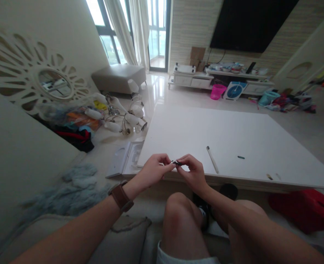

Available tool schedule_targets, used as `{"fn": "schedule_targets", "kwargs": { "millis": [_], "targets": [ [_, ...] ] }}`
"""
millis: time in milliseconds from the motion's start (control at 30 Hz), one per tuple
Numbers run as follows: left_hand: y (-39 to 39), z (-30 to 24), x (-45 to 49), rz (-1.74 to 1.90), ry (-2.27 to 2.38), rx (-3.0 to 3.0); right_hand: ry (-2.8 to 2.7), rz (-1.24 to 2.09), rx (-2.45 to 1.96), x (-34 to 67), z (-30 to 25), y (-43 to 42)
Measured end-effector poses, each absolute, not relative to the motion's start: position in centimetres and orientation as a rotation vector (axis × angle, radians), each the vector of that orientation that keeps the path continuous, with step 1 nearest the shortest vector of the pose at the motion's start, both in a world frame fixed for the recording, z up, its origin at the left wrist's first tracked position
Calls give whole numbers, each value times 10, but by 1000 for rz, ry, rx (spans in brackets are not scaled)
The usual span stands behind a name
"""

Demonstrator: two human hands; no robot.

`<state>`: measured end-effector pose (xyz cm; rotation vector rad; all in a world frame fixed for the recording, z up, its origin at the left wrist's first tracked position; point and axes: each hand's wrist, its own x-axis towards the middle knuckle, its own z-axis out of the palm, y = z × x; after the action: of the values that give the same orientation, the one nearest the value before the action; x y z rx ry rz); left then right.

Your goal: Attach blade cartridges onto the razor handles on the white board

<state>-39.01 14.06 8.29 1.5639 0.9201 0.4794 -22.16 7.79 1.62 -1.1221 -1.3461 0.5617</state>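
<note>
My left hand [155, 170], with a brown leather band [121, 197] on its wrist, pinches one end of a small dark object with a shiny silver part [175, 162]. The other end is pinched between the fingertips of my right hand [192, 172]. Both hands meet over the near edge of a white table [195, 132], and the fingers cover much of the small object, so its kind is unclear. To the right of my right hand lies a white toothbrush [212, 160] with dark bristles. Farther right is a small dark green strip [241, 157].
A small yellow-and-black piece [269, 176] lies near the table's front edge. An opened white box [126, 159] sits on the floor left of the table. Behind it lies a chandelier [123, 117]. A red stool-like object [305, 211] stands at the right, below the tabletop.
</note>
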Motion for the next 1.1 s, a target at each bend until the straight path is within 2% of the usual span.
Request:
{"fn": "schedule_targets", "kwargs": {
  "millis": [333, 700, 933, 1100],
  "targets": [
    [142, 80, -390, 531, 924, 1625, -1318, 617, -1137, -223, 17, 77],
    [143, 80, -390, 546, 958, 1629, -1318, 582, -1113, -224, 17, 82],
    [143, 81, -390, 525, 941, 1620, -1476, 419, -1124, -221, 26, 79],
    [144, 81, -390, 533, 939, 1607, -1446, 479, -1155, -221, 29, 80]
  ]
}}
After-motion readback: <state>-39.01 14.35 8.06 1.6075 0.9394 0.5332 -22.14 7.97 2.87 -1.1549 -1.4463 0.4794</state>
